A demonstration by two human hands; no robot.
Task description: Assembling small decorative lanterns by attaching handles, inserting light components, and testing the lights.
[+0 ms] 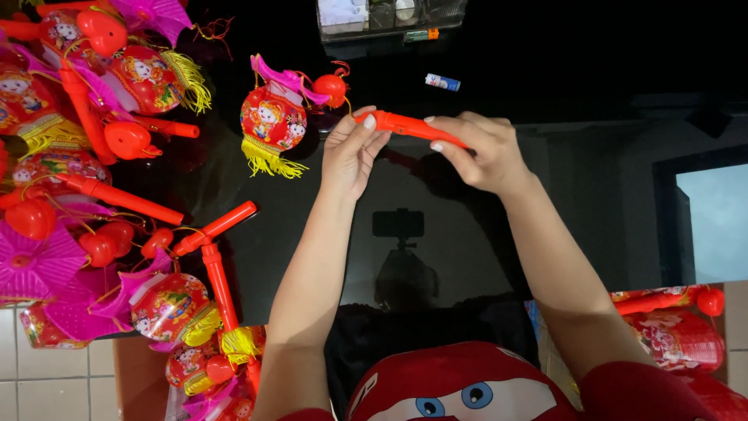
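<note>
Head view of two bare hands working over a glossy black table point(467, 257). The right hand point(479, 152) wraps an orange-red plastic handle stick point(405, 125), thumb and curled fingers closed around its nearer end, so that the stick runs level and points toward the left hand. The left hand point(351, 152) meets the stick's far tip, its thumb and forefinger pinched on that tip while the other fingers lie loosely folded behind.

Just left of the stick's tip lies a small red toy lantern point(273, 117) with a printed cartoon figure, a pink scalloped top, a yellow fringe below and a red ball point(331, 87) at its cord; whether the cord already joins the stick cannot be told. Far left of the stick a heap of like lanterns point(86, 156) with their own red sticks covers the table edge. Beyond the stick, at the table's back, stand a clear plastic box point(389, 19) and, just right of it, a small blue-and-white cylinder resembling a battery point(442, 82). Below the stick, a phone on a stand shows only as a reflection in the table.

By the pose, the step in hand appears to be work at the stick's tip or end cap, held steady by the right hand. The next move would call for a fine pinch and a firm counter-grip, keeping the stick level near the lantern.
</note>
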